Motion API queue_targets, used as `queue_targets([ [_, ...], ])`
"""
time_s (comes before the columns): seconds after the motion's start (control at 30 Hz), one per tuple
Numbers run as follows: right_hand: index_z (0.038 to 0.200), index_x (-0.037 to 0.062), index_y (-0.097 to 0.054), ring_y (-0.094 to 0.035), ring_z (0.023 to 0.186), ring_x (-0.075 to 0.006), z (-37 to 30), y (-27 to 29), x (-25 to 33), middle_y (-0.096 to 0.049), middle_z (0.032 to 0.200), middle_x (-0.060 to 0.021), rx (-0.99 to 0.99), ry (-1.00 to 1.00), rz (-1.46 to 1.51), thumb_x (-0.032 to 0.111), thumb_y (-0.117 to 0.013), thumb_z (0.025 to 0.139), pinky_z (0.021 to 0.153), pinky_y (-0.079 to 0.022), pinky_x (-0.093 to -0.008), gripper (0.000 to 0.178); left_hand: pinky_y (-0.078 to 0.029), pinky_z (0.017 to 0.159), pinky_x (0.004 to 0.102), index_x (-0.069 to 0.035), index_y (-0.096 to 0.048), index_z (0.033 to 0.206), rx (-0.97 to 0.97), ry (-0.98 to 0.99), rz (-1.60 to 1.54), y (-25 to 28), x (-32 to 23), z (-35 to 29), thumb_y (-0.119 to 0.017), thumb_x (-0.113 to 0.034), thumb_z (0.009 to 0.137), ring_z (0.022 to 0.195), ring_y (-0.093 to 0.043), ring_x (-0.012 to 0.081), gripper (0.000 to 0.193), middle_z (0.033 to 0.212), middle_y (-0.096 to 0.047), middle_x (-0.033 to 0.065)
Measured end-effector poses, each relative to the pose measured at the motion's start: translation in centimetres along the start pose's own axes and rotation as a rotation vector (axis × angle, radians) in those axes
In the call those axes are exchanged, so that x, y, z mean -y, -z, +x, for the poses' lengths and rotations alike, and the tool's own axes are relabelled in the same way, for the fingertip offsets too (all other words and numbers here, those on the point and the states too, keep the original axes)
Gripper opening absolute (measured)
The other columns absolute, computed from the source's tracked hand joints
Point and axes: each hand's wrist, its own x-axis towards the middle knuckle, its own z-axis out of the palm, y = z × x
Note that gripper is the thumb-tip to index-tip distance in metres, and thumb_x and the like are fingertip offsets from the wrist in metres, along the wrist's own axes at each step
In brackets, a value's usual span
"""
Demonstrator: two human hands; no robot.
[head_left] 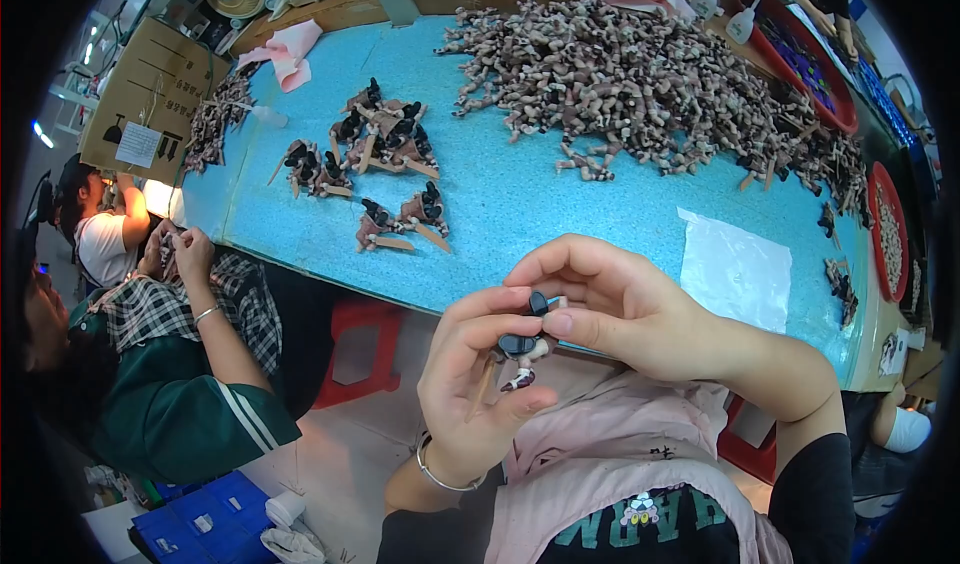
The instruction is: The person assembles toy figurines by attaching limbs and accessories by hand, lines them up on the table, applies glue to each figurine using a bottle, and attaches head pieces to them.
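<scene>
Both hands are close together over the table's front edge, holding one small toy figure (519,344) with black and pale parts. My left hand (465,364) wraps round the figure from below, and a thin wooden stick shows along its palm. My right hand (620,309) pinches a black part at the figure's top between thumb and fingers. Part of the figure is hidden behind the fingers. Ahead on the blue table (560,219) lie several finished-looking brown and black figures (395,134) with wooden sticks.
A large heap of figure parts (640,84) covers the far right. White plastic sheet (735,269) lies to the right. Red trays (885,229) stand along the right edge. A pink cloth (285,54) and a cardboard box (150,94) are far left. Co-workers sit at left.
</scene>
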Motion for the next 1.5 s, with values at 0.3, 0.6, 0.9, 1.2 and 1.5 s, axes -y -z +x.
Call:
queue_targets([
  [0.3,0.126,-0.0017,-0.042,-0.047,0.119,-0.0169,-1.9,1.6,-0.8,-0.049,0.123,-0.0096,-0.024,0.031,0.113,0.008,-0.050,0.095,0.100,-0.039,-0.0317,0.033,-0.048,0.087,0.0334,0.001,-0.061,0.106,0.058,-0.122,0.391,-2.2,-0.8,1.1,-0.082,-0.024,0.069,0.105,-0.056,0.0241,0.049,0.114,-0.055,0.0140],
  [0.6,0.119,0.0003,-0.050,-0.054,0.105,-0.0151,-9.5,4.6,-3.7,-0.056,0.114,-0.0083,-0.227,-0.002,0.013,0.009,-0.052,0.093,0.091,-0.044,-0.0302,0.027,-0.043,0.095,0.0368,0.002,-0.056,0.111,-0.334,-0.262,0.891,6.0,3.0,9.9,-0.066,-0.007,0.083,0.111,-0.052,0.0272,0.031,0.123,-0.051,0.0162],
  [0.9,0.109,0.0006,-0.057,-0.057,0.098,-0.0133,-22.9,11.2,-2.7,-0.060,0.104,-0.0078,-0.653,0.094,-0.096,0.008,-0.054,0.092,0.086,-0.046,-0.0295,0.019,-0.036,0.101,0.0420,0.003,-0.048,0.127,-0.170,0.069,1.461,9.1,5.9,15.2,-0.057,-0.024,0.091,0.126,-0.041,0.0348,0.045,0.138,-0.039,0.0201],
  [1.2,0.106,0.0018,-0.058,-0.057,0.095,-0.0258,-34.4,18.6,-1.2,-0.055,0.104,-0.0129,-1.596,0.165,-0.888,0.003,-0.063,0.080,0.080,-0.046,-0.0319,0.027,-0.041,0.095,0.0377,0.002,-0.059,0.109,0.462,-0.313,1.090,-17.0,3.5,12.4,-0.060,-0.004,0.082,0.109,-0.056,0.0311,0.027,0.114,-0.060,0.0168],
  [1.5,0.122,-0.0032,-0.046,-0.054,0.099,-0.0354,-36.4,22.1,-2.5,-0.054,0.101,-0.0174,-1.675,-0.316,-1.059,0.016,-0.075,0.072,0.085,-0.044,-0.0419,0.060,-0.049,0.078,0.0407,-0.001,-0.054,0.111,1.007,-0.501,0.921,-41.5,11.6,6.6,-0.071,-0.019,0.077,0.094,-0.059,0.0320,0.042,0.107,-0.058,0.0176],
])
